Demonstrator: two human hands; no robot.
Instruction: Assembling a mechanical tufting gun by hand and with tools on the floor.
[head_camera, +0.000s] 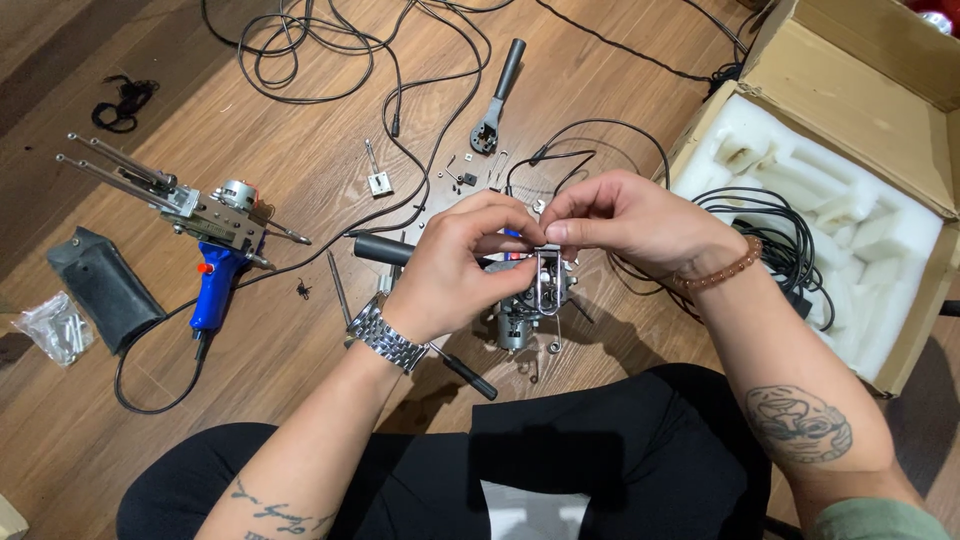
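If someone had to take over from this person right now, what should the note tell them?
Left hand and right hand: both pinch a small oblong metal loop part above the half-dismantled grey metal machine on the wooden floor.
Done: loose small screws and a grey metal handle piece lie beyond.
Left: the loop is not seated yet.
A whole blue-handled machine lies to the left.

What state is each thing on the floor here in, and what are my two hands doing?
Left hand: pinching a small part over the grey machine.
Right hand: pinching the same spot, fingertips meeting the left's.
Grey machine: partly dismantled, lying under the hands.
Blue-handled tool: assembled, lying on its side, untouched.
Cardboard box: open, white foam and black cable inside.
Black pouch: lying flat.
Plastic bag: crumpled, holding small parts.
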